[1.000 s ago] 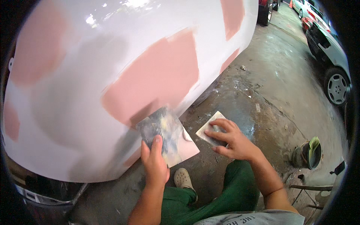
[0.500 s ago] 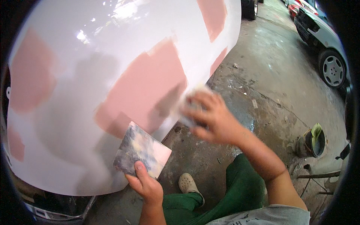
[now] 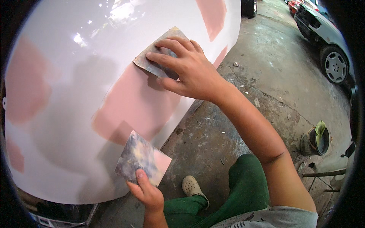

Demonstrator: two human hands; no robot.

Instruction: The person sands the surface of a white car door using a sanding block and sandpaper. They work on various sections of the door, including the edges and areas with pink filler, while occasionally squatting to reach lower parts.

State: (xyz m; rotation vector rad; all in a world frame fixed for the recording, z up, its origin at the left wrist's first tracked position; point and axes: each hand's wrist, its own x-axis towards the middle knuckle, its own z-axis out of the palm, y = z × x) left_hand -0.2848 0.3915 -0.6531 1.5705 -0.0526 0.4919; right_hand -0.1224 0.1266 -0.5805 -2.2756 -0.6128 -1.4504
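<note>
My right hand (image 3: pixel 182 64) presses a flat, grey, smeared spreader (image 3: pixel 152 59) against the upper end of a pink filler patch (image 3: pixel 129 102) on a white car hood (image 3: pixel 87 45). Its fingers are spread over the spreader's back, with the thumb at the lower edge. Below the patch, my left hand (image 3: pixel 147 190) grips a square mixing board (image 3: pixel 138 155) by its near corner, thumb on top. Dark and pale smears cover the board, and pink filler lies along its right side. The board is held just off the hood's near edge.
Other pink patches (image 3: pixel 26 79) mark the hood's left and far right. On the concrete floor (image 3: pixel 266 64) stands a dark bucket (image 3: pixel 315 140) with a green leaf-like piece in it. Beside it is a metal stand (image 3: pixel 323 174). Another car (image 3: pixel 323 41) is parked at the far right.
My right hand has swung up and left from beyond the hood's edge onto the patch, bringing the spreader against the surface. The left hand and board have barely moved.
</note>
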